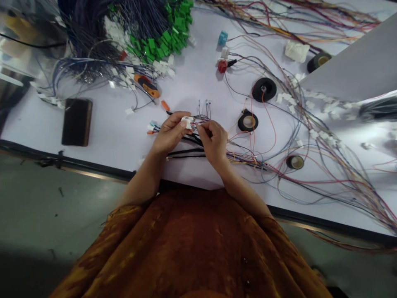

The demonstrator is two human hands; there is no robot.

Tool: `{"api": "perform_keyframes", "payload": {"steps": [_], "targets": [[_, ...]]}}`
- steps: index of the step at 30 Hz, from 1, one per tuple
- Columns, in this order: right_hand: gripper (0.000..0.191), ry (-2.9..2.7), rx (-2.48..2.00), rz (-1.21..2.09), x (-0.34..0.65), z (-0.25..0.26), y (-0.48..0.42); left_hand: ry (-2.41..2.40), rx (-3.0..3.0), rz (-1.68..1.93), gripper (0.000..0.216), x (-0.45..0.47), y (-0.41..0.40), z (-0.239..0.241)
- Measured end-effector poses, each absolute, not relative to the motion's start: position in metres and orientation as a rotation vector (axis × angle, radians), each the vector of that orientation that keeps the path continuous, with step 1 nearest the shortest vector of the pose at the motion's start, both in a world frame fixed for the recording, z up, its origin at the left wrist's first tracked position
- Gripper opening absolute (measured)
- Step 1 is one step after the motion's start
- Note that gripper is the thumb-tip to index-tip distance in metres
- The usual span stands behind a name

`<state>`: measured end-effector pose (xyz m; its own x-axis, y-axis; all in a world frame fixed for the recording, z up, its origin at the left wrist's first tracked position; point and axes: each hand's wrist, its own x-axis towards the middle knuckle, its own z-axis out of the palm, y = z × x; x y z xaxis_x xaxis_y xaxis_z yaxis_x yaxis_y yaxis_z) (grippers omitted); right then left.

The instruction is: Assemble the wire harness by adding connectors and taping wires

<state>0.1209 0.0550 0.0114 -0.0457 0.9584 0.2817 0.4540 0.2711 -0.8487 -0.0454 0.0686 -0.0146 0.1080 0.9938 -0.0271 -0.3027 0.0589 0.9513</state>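
Note:
My left hand (169, 133) is closed around a small white plastic connector (187, 121) above the white table (102, 136). My right hand (214, 138) pinches thin coloured wires (201, 122) right at the connector's side, fingertips almost touching the left hand. A bundle of black and coloured wires (189, 154) runs under both hands and off to the right. Several wire ends stick up just beyond the hands.
Black tape rolls (248, 121) (264, 89) (294, 162) lie right of the hands. A dark phone (77, 121) lies at the left. Green connectors (167, 33) with blue wires are piled at the back, an orange-handled tool (148, 85) beside them. Loose harness wires (325, 165) spread across the right.

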Motion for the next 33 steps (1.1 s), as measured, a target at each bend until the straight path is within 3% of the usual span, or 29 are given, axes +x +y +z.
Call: {"api": "perform_keyframes", "payload": {"steps": [15,22,33], "targets": [[0.028,-1.758,-1.245,0.540,0.116,-0.014,0.056,0.910,0.983,1.172,0.038,-0.042,0.065,-0.017],[0.015,-1.718,-1.219,0.688,0.123,-0.012,0.055,0.915,0.915,1.227,0.038,-0.041,0.069,-0.016],[0.016,-1.775,-1.254,0.724,0.118,-0.007,0.053,1.008,1.071,1.186,0.040,-0.038,0.064,-0.015]]}}
